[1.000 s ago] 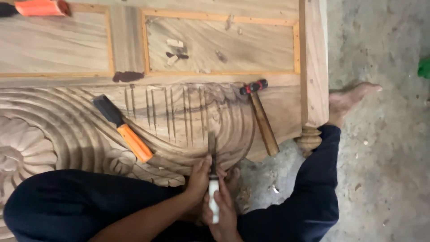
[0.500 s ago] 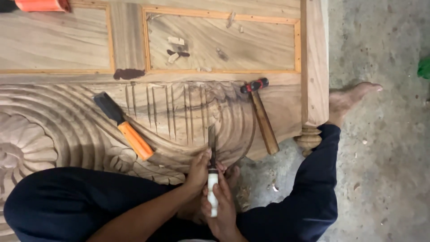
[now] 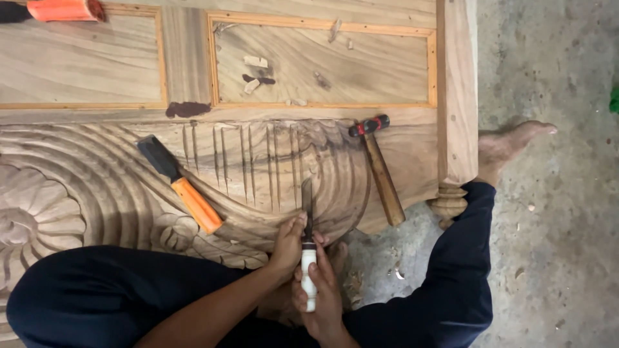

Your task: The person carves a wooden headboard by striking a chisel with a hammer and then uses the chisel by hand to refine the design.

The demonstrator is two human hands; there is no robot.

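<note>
A rough grey concrete floor (image 3: 554, 212) fills the right side, dusty and scattered with small wood chips (image 3: 394, 270). A green object (image 3: 614, 100) sits at the far right edge. The light is soft and even.

We've got open carved wood above the chisel blade (image 3: 307, 203); the orange-handled chisel (image 3: 180, 185) blocks the left, the hammer (image 3: 380, 171) lies right, our knees hem in below.
</note>
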